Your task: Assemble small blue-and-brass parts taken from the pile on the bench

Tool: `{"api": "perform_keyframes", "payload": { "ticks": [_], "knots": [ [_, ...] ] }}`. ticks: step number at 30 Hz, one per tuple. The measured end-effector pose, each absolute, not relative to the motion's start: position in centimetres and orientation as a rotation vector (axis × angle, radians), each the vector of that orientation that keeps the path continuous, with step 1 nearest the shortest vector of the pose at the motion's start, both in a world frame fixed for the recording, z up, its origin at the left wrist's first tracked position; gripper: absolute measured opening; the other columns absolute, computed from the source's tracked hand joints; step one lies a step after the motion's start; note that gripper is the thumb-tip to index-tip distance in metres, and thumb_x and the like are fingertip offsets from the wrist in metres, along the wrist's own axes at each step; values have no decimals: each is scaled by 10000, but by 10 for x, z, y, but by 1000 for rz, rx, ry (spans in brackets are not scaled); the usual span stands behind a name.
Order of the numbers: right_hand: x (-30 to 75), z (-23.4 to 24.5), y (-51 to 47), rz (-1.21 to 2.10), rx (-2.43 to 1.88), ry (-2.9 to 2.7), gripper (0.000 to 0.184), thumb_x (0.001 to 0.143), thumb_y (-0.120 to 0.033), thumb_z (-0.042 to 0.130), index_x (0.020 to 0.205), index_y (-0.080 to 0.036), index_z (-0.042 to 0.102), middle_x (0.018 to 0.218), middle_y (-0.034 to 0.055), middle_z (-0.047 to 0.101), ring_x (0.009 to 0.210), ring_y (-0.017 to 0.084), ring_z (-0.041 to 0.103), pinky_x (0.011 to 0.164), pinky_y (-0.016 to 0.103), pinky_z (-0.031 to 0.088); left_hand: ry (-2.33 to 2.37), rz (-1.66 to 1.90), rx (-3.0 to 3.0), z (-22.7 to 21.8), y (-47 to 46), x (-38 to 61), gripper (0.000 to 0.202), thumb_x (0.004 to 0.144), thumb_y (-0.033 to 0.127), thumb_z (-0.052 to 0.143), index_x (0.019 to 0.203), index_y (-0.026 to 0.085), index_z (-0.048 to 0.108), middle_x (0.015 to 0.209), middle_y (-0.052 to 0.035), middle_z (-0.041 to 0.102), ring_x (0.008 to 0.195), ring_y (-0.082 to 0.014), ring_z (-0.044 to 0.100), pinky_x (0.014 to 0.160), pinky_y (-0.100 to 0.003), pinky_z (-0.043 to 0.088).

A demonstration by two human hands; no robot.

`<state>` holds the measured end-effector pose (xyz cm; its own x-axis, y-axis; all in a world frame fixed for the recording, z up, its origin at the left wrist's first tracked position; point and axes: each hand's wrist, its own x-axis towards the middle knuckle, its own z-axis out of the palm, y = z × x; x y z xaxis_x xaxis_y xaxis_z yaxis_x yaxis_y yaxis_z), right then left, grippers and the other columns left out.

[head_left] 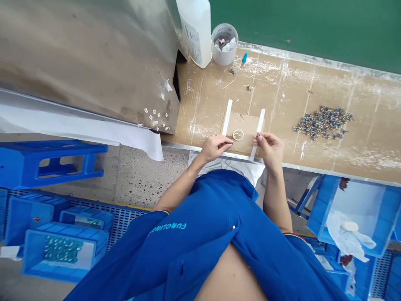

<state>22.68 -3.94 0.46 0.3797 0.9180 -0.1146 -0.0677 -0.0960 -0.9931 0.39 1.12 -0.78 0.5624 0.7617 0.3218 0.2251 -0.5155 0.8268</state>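
My left hand (pixel 216 147) rests at the near edge of the bench, thumb and fingers pinched on a tiny dark piece whose kind I cannot make out. Opposite it, my right hand (pixel 270 149) is also closed in a pinch, over the right white tape strip (pixel 261 121); whatever lies in its fingertips is too small to name. Between the two hands stands a small round clear dish (pixel 238 135) with something thin and yellowish inside. A second white tape strip (pixel 227 115) runs up from beside my left hand. Farther right lies a pile of small blue-and-gold pieces (pixel 324 122).
At the back stand a large translucent bottle (pixel 197 35) and a white tub (pixel 224 46), with a blue cap (pixel 244 57) beside them. A metal cabinet (pixel 103 54) borders the bench's left. Blue crates (pixel 62 251) and a blue stool (pixel 53 163) are on the floor.
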Motion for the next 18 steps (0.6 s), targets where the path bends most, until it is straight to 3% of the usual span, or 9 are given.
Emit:
{"api": "perform_keyframes", "payload": {
  "ticks": [8, 18],
  "knots": [
    [182, -11, -59, 1159, -1410, -738, 582, 633, -666, 791, 845, -144, 642, 763, 53, 715, 682, 109, 682, 695, 259, 617, 809, 820, 2181, -10, 11, 5, 303, 976, 364, 554, 879, 147, 740, 751, -63, 680, 721, -151, 613, 726, -274, 469],
    [176, -15, -60, 1178, -1405, -835, 571, 648, -657, 781, 882, -144, 694, 813, 68, 728, 722, 107, 692, 757, 265, 627, 815, 769, 2387, -13, 10, 9, 306, 996, 326, 498, 874, 152, 718, 764, -64, 675, 757, -175, 603, 725, -293, 439]
  ]
}}
